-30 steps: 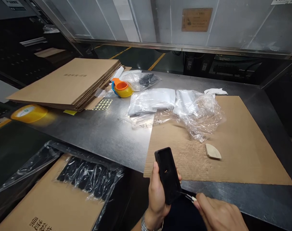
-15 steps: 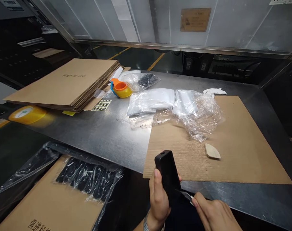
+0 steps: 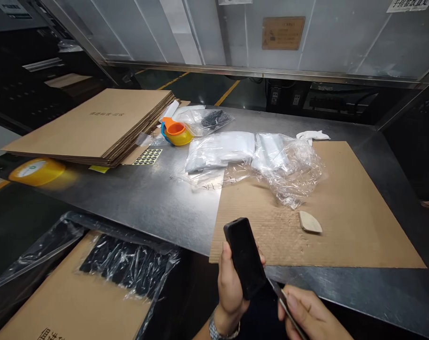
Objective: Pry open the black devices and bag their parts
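Observation:
My left hand (image 3: 230, 285) grips a flat black rectangular part (image 3: 244, 257), upright just before the near edge of the steel table (image 3: 154, 198). My right hand (image 3: 311, 316) holds a thin metal blade (image 3: 281, 295) whose tip touches the part's lower right edge. A brown cardboard sheet (image 3: 341, 226) lies on the table just beyond the part, with a small tan wedge-shaped scrap (image 3: 309, 222) on it.
Clear plastic bags (image 3: 256, 156) lie mid-table, one with black parts (image 3: 212, 118). A stack of flat cartons (image 3: 94, 125) sits far left beside an orange and yellow cup (image 3: 177, 132), a sticker sheet (image 3: 148, 156) and yellow tape (image 3: 37, 170). A carton with bagged black parts (image 3: 125, 267) stands below left.
The blade has turned to point up along the part's right edge, and my right hand has slid slightly lower. The black part has shifted slightly left in my left hand.

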### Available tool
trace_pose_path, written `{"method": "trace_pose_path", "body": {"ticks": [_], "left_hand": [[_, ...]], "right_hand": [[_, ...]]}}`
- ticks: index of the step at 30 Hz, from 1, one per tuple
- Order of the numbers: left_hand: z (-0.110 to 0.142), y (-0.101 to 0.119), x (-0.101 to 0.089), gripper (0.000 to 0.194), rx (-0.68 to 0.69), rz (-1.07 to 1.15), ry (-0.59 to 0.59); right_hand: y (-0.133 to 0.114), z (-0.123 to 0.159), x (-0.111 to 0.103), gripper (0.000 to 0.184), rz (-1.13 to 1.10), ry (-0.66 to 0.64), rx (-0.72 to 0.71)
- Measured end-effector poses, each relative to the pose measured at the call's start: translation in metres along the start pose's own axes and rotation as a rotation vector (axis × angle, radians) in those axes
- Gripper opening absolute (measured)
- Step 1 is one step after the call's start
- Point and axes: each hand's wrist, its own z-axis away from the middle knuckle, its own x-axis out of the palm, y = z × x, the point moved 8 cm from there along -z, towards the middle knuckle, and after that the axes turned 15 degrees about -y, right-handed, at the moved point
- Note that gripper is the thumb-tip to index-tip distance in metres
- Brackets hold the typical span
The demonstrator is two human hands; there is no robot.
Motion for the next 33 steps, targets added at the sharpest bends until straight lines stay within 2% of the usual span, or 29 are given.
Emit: {"method": "trace_pose_path", "body": {"ticks": [2,5,8,12,16,22,28,31,33], "left_hand": [[-0.002,-0.006,0.0,0.049,-0.098,0.046,-0.012],[-0.002,-0.027,0.001,0.051,-0.308,0.09,-0.023],[0.003,-0.049,0.004,0.053,-0.498,0.132,-0.05],[0.008,-0.059,0.005,0.045,-0.545,0.132,-0.001],[0.011,-0.061,0.009,0.041,-0.565,0.124,-0.009],[0.011,-0.056,0.004,0.029,-0.475,0.092,0.056],[0.032,-0.074,0.01,0.059,-0.75,-0.082,-0.062],[0.037,-0.078,0.013,0.068,-0.81,-0.133,-0.13],[0.038,-0.08,0.014,0.071,-0.82,-0.145,-0.183]], "right_hand": [[-0.005,0.003,-0.013,0.038,0.184,0.123,-0.062],[-0.027,0.012,-0.028,0.026,0.555,0.342,-0.17],[-0.046,0.011,-0.022,0.023,0.862,0.371,-0.234],[-0.058,0.002,-0.014,0.036,1.098,0.362,-0.246],[-0.061,-0.002,-0.011,0.046,1.204,0.405,-0.23],[-0.067,0.002,-0.009,0.053,1.313,0.505,-0.226],[-0.072,0.009,-0.032,0.044,1.28,0.594,-0.203],[-0.075,0.012,-0.048,0.041,1.186,0.576,-0.233],[-0.077,0.012,-0.053,0.04,1.13,0.512,-0.274]]}}
